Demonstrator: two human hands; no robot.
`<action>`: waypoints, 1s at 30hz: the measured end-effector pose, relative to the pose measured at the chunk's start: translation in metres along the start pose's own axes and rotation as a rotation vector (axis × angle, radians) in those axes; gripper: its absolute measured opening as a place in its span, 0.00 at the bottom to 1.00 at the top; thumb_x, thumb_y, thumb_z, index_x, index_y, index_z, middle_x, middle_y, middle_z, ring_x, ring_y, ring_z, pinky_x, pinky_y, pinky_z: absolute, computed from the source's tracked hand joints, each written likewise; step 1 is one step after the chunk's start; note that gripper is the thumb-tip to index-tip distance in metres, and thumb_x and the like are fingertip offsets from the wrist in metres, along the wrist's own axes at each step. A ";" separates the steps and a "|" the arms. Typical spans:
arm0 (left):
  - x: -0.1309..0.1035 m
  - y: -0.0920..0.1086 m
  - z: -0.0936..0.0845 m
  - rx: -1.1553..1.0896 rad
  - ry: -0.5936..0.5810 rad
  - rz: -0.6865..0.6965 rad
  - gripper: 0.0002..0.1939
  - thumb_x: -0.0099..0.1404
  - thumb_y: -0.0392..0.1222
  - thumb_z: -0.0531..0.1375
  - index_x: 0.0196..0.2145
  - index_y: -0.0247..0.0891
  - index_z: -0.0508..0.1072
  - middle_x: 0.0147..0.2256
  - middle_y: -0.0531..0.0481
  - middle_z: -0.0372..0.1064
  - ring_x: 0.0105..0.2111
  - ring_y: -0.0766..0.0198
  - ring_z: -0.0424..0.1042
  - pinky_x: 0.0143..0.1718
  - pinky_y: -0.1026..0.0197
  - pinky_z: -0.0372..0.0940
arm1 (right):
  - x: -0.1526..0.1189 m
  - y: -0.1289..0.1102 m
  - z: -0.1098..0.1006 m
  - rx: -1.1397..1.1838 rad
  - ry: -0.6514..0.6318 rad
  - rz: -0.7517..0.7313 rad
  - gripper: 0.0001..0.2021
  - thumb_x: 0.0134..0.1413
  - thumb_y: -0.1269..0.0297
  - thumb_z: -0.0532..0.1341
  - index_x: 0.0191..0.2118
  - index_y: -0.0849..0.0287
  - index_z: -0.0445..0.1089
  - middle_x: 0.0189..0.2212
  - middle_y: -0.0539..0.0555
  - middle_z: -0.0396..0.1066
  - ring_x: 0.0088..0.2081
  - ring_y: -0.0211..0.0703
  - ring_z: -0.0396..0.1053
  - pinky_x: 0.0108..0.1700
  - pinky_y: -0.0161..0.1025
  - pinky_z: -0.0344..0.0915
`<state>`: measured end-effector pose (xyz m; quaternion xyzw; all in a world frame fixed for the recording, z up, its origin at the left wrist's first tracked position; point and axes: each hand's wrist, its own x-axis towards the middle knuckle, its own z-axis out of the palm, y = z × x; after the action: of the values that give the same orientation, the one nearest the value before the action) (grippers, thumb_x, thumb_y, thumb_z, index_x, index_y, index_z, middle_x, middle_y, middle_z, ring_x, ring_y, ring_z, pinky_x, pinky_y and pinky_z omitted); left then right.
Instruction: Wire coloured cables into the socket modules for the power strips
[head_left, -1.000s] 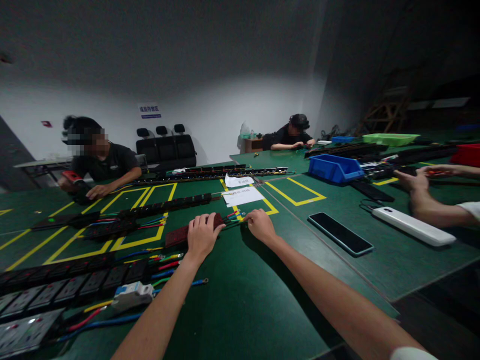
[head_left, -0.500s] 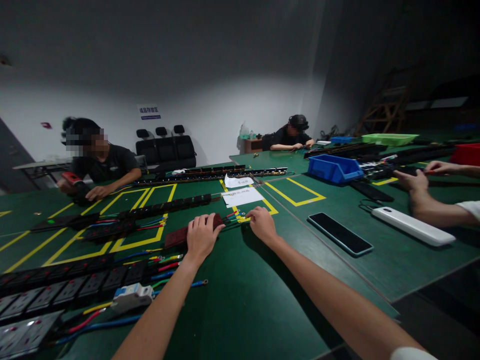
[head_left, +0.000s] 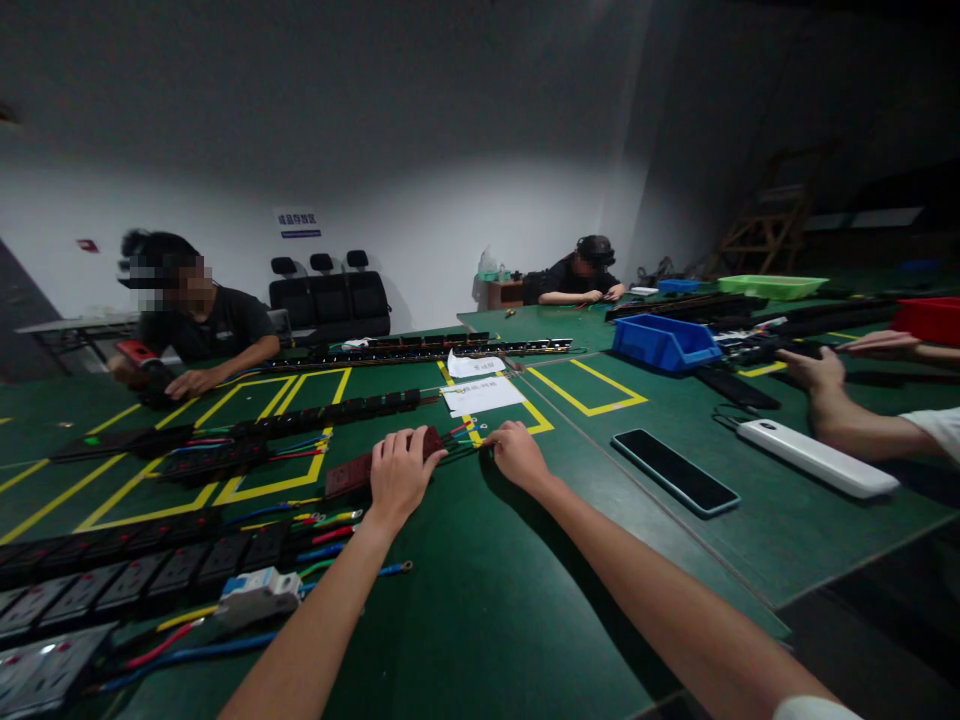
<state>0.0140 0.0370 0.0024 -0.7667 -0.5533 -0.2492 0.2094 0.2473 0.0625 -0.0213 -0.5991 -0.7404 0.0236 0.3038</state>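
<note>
My left hand (head_left: 401, 472) is wrapped over a dark red socket strip (head_left: 348, 477) lying on the green table, its fingers hiding the strip's middle. Several coloured wires (head_left: 459, 432) come out of the strip's right end, some with small ring terminals at their tips. At those tips my right hand (head_left: 519, 456) pinches the end of one wire, thumb and forefinger together. The pinched tip itself is mostly hidden. Just beyond the wires lies a white paper sheet (head_left: 484, 397) with print on it.
Black socket strips (head_left: 142, 570) with loose wires and a white breaker (head_left: 259, 592) lie at the left. A phone (head_left: 675, 472), a white power bank (head_left: 817, 458) and a blue bin (head_left: 664, 342) are at the right. Co-workers sit around; one's hands (head_left: 817, 375) work at the right.
My right hand has shifted slightly left along the wire ends. My left hand stays on the strip. The co-worker's hands at the right have moved a little; the view has shifted slightly.
</note>
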 end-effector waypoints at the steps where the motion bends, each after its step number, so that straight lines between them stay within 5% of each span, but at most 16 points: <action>1: 0.000 0.000 0.000 0.002 0.003 -0.002 0.29 0.71 0.62 0.50 0.56 0.37 0.70 0.50 0.38 0.71 0.49 0.47 0.68 0.50 0.47 0.60 | 0.000 0.000 0.000 0.007 0.019 0.003 0.18 0.58 0.79 0.54 0.40 0.57 0.81 0.38 0.58 0.73 0.44 0.46 0.65 0.47 0.38 0.60; 5: 0.000 0.000 0.000 0.008 0.007 -0.007 0.29 0.71 0.62 0.50 0.56 0.38 0.70 0.50 0.38 0.71 0.49 0.47 0.68 0.50 0.47 0.60 | 0.000 -0.001 0.000 0.032 0.113 0.027 0.17 0.58 0.78 0.55 0.40 0.58 0.80 0.40 0.58 0.72 0.44 0.45 0.66 0.46 0.37 0.61; 10: 0.000 0.001 -0.001 0.006 -0.006 -0.001 0.29 0.72 0.61 0.49 0.56 0.38 0.70 0.50 0.38 0.71 0.49 0.47 0.68 0.49 0.48 0.60 | 0.000 0.000 0.001 0.025 0.019 0.021 0.16 0.59 0.77 0.55 0.39 0.58 0.80 0.39 0.57 0.73 0.43 0.45 0.67 0.45 0.37 0.61; 15: 0.001 0.001 -0.002 0.013 -0.017 0.000 0.29 0.72 0.62 0.48 0.56 0.37 0.70 0.50 0.38 0.71 0.49 0.48 0.68 0.49 0.48 0.60 | 0.000 -0.001 -0.001 0.008 0.098 0.070 0.15 0.61 0.75 0.54 0.40 0.57 0.80 0.41 0.57 0.72 0.44 0.44 0.66 0.45 0.37 0.60; 20: 0.001 0.001 -0.003 -0.003 -0.039 -0.013 0.29 0.72 0.62 0.48 0.57 0.38 0.70 0.50 0.38 0.71 0.49 0.48 0.67 0.50 0.48 0.60 | 0.000 0.000 0.001 -0.028 -0.034 0.005 0.19 0.59 0.79 0.53 0.41 0.56 0.81 0.40 0.57 0.73 0.44 0.46 0.65 0.46 0.38 0.59; 26: 0.001 0.001 -0.005 -0.013 -0.037 -0.031 0.30 0.72 0.62 0.48 0.57 0.38 0.70 0.51 0.37 0.70 0.50 0.47 0.67 0.50 0.47 0.60 | 0.000 -0.002 -0.001 0.008 0.046 0.048 0.17 0.61 0.76 0.54 0.44 0.57 0.80 0.42 0.58 0.70 0.45 0.45 0.65 0.46 0.37 0.60; 30: 0.001 0.001 -0.004 0.004 -0.043 -0.028 0.29 0.72 0.62 0.48 0.57 0.39 0.70 0.51 0.38 0.70 0.50 0.47 0.67 0.50 0.48 0.59 | 0.000 -0.002 0.000 -0.025 -0.038 0.008 0.19 0.60 0.77 0.53 0.43 0.56 0.81 0.40 0.58 0.72 0.43 0.46 0.66 0.46 0.38 0.59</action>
<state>0.0146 0.0350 0.0064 -0.7637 -0.5689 -0.2345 0.1952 0.2452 0.0615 -0.0203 -0.6053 -0.7439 0.0272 0.2820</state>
